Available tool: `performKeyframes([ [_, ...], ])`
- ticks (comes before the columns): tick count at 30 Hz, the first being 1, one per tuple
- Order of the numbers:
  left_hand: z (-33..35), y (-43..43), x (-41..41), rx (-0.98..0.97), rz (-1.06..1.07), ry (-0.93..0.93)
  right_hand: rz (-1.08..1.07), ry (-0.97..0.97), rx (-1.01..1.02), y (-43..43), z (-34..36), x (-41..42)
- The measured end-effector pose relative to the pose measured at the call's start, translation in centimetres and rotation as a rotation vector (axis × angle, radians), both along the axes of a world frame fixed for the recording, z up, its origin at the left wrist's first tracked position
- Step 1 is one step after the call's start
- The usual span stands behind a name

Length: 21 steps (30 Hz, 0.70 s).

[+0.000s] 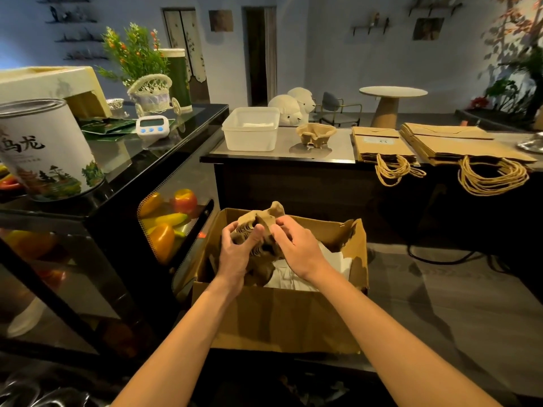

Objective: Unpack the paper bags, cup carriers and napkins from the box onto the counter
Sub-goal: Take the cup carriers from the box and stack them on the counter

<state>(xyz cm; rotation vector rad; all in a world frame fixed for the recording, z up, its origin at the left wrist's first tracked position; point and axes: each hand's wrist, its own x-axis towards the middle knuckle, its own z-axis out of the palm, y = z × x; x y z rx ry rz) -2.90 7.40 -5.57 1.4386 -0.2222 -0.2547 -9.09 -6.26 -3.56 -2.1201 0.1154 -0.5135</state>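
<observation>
— What do we hold?
— Our left hand (237, 255) and right hand (298, 251) both grip a stack of carriers (260, 226) over the open box (279, 318); napkins (283, 279) lie inside.
— And the counter (342, 149)?
— We see one carrier (316, 135), a tub (251, 130) and two piles of bags (382, 143), handles hanging over the edge. Blue walls (338, 54) behind.

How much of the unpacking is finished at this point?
Done: two stacks of paper bags and one cup carrier lie on the counter. In hand: the left hand and right hand grip a stack of cup carriers above the box. Left: that stack and the white napkins in the box.
</observation>
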Motion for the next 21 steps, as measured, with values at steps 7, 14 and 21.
performKeyframes([
  [7,-0.1,3.4,1.1,0.047,-0.017,-0.018,0.18,0.191,-0.061,2.9,-1.0,1.9],
  [14,-0.4,4.1,1.8,0.089,0.048,0.039,-0.302,0.066,0.211,1.0,-1.0,4.6],
  [21,-0.1,3.5,1.9,0.059,0.081,0.145,-0.427,0.279,0.59,-0.5,-3.2,6.4],
])
